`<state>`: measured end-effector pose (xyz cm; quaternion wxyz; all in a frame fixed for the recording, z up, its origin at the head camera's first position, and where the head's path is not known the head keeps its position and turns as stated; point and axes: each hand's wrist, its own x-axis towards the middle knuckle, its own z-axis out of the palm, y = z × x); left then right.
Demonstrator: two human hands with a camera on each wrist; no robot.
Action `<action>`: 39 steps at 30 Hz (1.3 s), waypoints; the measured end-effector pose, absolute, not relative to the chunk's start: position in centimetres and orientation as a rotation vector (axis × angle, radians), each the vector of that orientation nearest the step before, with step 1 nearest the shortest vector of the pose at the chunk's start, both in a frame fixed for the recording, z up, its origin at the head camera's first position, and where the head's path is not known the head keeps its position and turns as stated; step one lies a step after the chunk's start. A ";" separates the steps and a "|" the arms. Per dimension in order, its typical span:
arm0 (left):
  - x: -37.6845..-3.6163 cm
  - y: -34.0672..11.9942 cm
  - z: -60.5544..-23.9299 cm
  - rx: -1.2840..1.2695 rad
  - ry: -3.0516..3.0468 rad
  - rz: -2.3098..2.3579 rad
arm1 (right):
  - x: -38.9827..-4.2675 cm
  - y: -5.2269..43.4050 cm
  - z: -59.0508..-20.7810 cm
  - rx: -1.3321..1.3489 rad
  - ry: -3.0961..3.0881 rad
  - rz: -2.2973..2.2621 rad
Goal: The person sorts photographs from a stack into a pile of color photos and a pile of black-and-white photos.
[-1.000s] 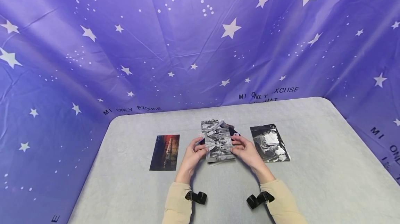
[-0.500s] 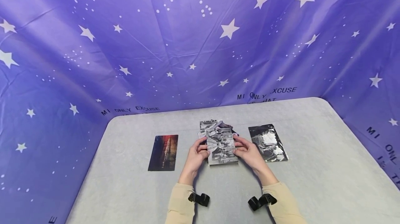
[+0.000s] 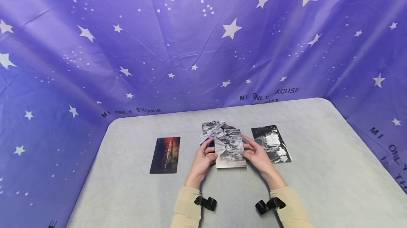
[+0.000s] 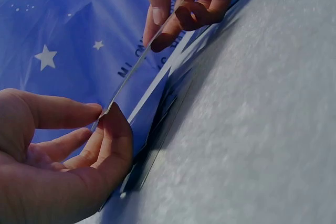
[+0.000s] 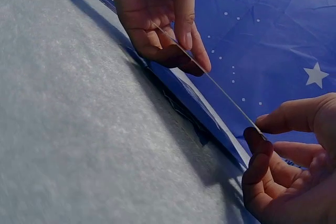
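Note:
A black-and-white photo print (image 3: 230,148) is held upright-edged between both hands, near the middle of the table. My left hand (image 3: 202,157) pinches its left edge between thumb and fingers; my right hand (image 3: 258,155) pinches the right edge. In the left wrist view the photo (image 4: 139,61) appears edge-on as a thin line, raised off the table. The right wrist view shows the same gap beneath it. Behind and partly under it lies an overlapping pile of prints (image 3: 211,128), mostly hidden by the held one and the hands.
To the left lies a dark print with red and orange tones (image 3: 165,155). Another black-and-white print (image 3: 272,144), glossy with glare, lies right of the right hand. The grey table (image 3: 127,199) ends at a purple star-patterned curtain (image 3: 178,44).
Both hands have drawn the held photo slightly right and toward the body, away from the pile, uncovering more of the prints behind. The outer prints stay where they lay.

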<state>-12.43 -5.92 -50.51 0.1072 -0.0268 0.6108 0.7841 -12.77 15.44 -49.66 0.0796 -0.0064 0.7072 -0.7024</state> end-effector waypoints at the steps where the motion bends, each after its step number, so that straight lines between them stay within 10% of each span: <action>1: -12.5 -5.8 -50.5 -0.072 1.792 2.309 | -12.8 15.6 -49.6 -0.023 2.113 -2.107; 39: -13.0 1.2 -50.4 0.103 1.796 2.303 | -12.3 23.1 -48.5 -0.101 2.456 -1.884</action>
